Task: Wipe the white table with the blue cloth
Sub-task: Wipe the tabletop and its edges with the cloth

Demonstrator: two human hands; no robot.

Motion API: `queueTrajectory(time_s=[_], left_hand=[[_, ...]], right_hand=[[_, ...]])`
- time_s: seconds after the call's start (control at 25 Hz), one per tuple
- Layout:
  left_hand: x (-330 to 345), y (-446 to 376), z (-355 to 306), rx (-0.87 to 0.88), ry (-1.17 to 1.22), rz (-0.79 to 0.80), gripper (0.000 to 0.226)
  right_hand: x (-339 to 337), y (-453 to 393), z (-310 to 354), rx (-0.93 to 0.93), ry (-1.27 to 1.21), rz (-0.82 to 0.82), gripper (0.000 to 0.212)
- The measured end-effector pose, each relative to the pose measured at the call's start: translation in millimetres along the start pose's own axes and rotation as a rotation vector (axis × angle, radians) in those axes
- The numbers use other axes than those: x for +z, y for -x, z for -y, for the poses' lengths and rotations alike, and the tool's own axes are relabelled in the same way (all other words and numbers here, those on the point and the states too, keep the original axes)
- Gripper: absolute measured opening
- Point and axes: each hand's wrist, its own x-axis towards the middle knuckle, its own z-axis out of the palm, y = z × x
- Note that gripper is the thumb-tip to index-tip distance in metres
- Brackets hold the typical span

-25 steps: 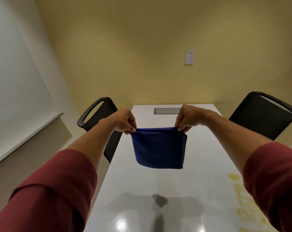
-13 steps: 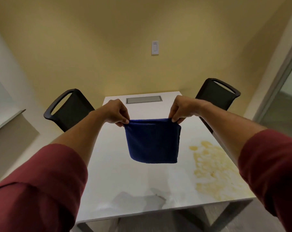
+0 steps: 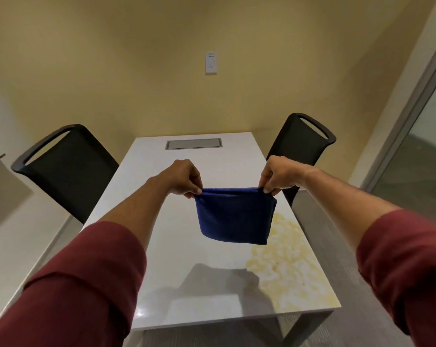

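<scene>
A folded blue cloth hangs in the air above the white table, stretched between both hands. My left hand pinches its top left corner. My right hand pinches its top right corner. A yellowish stain spreads over the table's near right part, partly hidden behind the cloth's lower edge. The cloth's shadow falls on the glossy tabletop near the front edge.
Two black chairs flank the table, one on the left and one on the right. A grey cable hatch sits at the table's far end. A light switch is on the yellow wall. A glass door frame stands at right.
The view has swung right and pulled back, so the whole table and its stain show. Both hands keep holding the cloth's top corners; it now hangs over the stain's edge.
</scene>
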Motion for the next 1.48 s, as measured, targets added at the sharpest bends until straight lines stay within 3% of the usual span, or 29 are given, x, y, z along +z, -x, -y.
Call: queueTrajectory(time_s=[0.2, 0.44, 0.56, 0.76, 0.88, 1.04, 1.16, 1.28, 1.36, 1.48], left_hand=[[55.5, -42.1, -26.5, -0.090, 0.052, -0.013, 0.005], [93.0, -81.1, -42.3, -0.144, -0.007, -0.084, 0.006], [109.4, -103.3, -45.4, -0.169, -0.057, -0.159, 0.008], [129.3, -137.7, -46.2, -0.184, -0.070, -0.351, 0.022], [145.3, -145.6, -38.0, -0.150, -0.054, -0.392, 0.032], [196.8, -135.9, -17.6, -0.149, -0.115, -0.246, 0.033], [251.6, -110.8, -3.8, -0.154, -0.155, -0.017, 0.033], [288.4, -88.3, 7.2, -0.172, -0.184, 0.198, 0.014], [296.5, -82.5, 16.6, -0.207, -0.127, 0.209, 0.011], [300.8, -80.7, 31.0, -0.273, -0.097, 0.098, 0.020]], right_hand=[[-13.9, -38.6, -75.5, -0.042, 0.006, 0.069, 0.022], [-17.4, -81.3, -121.6, -0.096, 0.060, 0.085, 0.018], [-11.6, -101.4, -136.1, -0.124, 0.145, 0.007, 0.021], [-3.8, -124.9, -154.7, -0.144, 0.177, -0.265, 0.023], [4.4, -129.4, -167.8, -0.162, 0.214, -0.292, 0.025], [40.2, -113.6, -196.9, -0.119, 0.242, -0.163, 0.011], [81.9, -94.4, -219.7, -0.074, 0.287, 0.099, 0.008], [117.4, -85.4, -234.3, -0.055, 0.317, 0.314, 0.015], [129.7, -88.5, -238.6, -0.048, 0.297, 0.340, 0.017], [146.3, -98.0, -237.2, -0.046, 0.276, 0.195, 0.018]])
